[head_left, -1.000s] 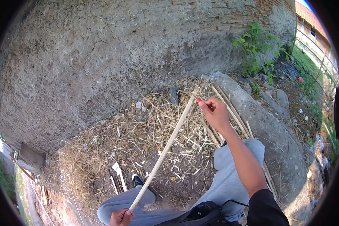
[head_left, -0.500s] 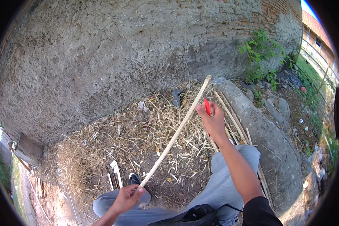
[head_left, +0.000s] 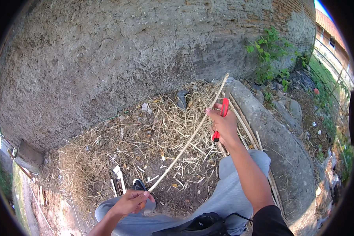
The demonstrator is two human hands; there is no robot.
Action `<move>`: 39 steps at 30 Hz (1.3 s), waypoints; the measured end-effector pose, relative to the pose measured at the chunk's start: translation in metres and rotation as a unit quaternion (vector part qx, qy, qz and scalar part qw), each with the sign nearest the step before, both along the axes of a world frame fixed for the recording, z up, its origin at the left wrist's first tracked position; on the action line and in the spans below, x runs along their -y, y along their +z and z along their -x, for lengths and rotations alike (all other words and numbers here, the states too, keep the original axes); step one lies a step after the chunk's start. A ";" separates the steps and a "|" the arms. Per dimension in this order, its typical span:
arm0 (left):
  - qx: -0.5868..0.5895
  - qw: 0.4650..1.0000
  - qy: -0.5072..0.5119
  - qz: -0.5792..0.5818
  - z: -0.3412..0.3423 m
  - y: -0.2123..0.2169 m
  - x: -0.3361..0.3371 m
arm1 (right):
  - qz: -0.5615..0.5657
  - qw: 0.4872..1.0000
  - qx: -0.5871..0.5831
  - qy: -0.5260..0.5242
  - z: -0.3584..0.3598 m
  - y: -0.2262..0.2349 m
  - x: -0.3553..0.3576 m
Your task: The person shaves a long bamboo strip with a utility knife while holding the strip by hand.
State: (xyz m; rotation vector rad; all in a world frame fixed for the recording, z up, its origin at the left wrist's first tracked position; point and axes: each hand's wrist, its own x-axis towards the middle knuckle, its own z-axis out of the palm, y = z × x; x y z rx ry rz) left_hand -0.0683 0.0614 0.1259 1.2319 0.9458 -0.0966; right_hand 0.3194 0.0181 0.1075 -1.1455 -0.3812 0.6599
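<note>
A long pale bamboo strip (head_left: 186,148) runs slantwise from lower left to upper right, its narrow edge showing. My left hand (head_left: 132,203) pinches its near end between thumb and fingers. Farther up, the thumb and fingers of my right hand (head_left: 225,125) meet the strip below its far tip. That same hand is closed round a red utility knife (head_left: 225,107), whose short blade pokes up beyond the handle. The blade appears apart from the strip.
Straw and pale shavings (head_left: 149,129) litter the ground. More strips (head_left: 244,120) lie along a large stone (head_left: 279,145) at right. A rough wall (head_left: 137,51) rises ahead, with a leafy plant (head_left: 269,51) beside it. A dark shoe (head_left: 139,184) shows near my left hand.
The strip has turned from its broad face to its narrow edge, and its far tip has shifted right. My right hand has moved slightly right, with the knife now more fully in sight.
</note>
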 end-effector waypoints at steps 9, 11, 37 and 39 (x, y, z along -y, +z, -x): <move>0.052 0.979 -0.014 -0.198 -0.036 -0.025 0.024 | 0.066 0.970 0.222 -0.075 -0.023 -0.019 -0.003; 0.061 0.979 0.011 -0.193 -0.050 -0.020 0.017 | 0.184 0.890 0.407 -0.086 0.002 0.004 0.000; 0.128 0.914 0.109 -0.369 -0.101 -0.062 -0.014 | -0.005 0.767 0.639 0.066 0.111 -0.044 0.012; 0.134 0.906 0.108 -0.386 -0.100 -0.063 -0.012 | 0.000 0.767 0.637 0.071 0.113 -0.043 0.013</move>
